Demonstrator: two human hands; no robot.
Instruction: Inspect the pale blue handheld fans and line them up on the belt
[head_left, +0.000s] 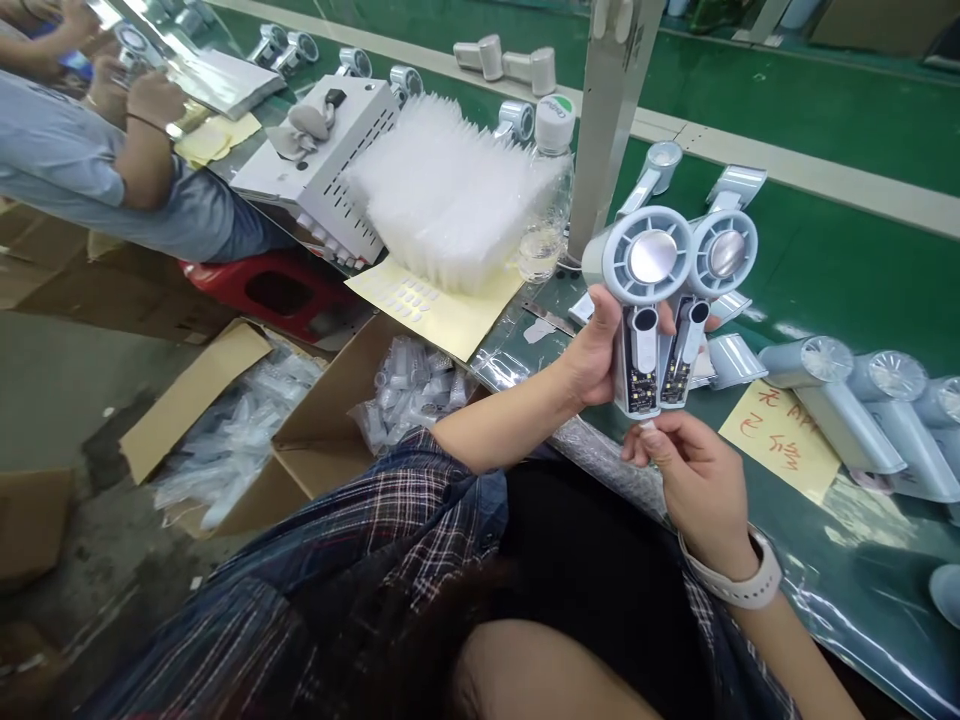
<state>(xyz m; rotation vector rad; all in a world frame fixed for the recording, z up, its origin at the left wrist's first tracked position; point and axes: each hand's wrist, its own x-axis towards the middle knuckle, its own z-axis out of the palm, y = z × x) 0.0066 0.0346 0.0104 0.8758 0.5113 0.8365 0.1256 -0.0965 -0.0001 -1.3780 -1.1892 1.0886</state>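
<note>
Right of centre in the frame, above the tabletop [825,270], the left hand [600,355] grips two fans [664,300] by their handles, light, stiff plastic with exposed circuit boards best avoided, while the right hand [694,480] pinches a small white piece just beneath them.

matt plastic fans [660,300], shiny metal discs [652,256]

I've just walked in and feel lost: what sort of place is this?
Most likely a factory assembly line for small handheld fans. The left hand holds two unfinished fans, more fans lie along the green workbench, and a co-worker sits nearby.
</note>
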